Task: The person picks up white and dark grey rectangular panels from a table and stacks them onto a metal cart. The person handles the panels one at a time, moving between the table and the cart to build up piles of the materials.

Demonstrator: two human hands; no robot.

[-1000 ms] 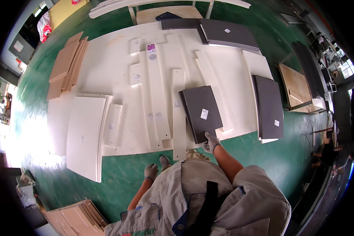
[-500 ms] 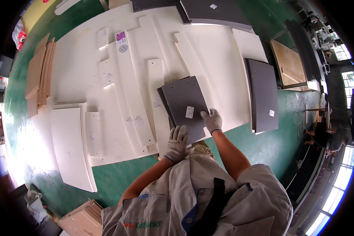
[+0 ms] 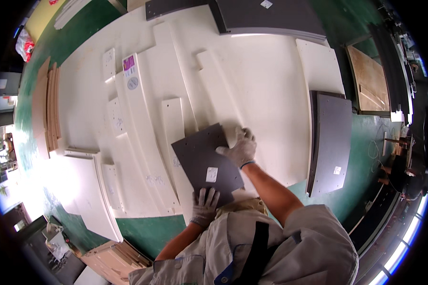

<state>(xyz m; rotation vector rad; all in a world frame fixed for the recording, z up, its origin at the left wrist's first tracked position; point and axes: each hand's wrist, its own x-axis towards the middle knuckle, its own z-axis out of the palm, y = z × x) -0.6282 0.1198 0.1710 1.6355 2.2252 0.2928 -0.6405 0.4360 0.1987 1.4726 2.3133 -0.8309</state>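
A dark grey board (image 3: 202, 156) with small holes and a white label lies tilted near the front edge of the white table, partly over a narrow white strip. My left hand (image 3: 204, 207), in a pale work glove, rests its spread fingers on the board's near left edge. At the board's right edge is my gloved right hand (image 3: 243, 148). Its thumb reaches out to the board's edge, and the other fingers are stretched away over the white surface. The undersides of both hands are hidden.
Long white strips (image 3: 142, 118) lie on the table (image 3: 276, 71) to the left. White panels (image 3: 83, 190) stack at the front left, dark panels (image 3: 330, 142) at the right, and more dark panels (image 3: 271, 16) at the far edge. Brown boards (image 3: 45, 109) stand beyond the left side.
The dark board has turned and now sits further left and nearer in the picture. My right hand has moved up along its right edge. The whole view has shifted as well.
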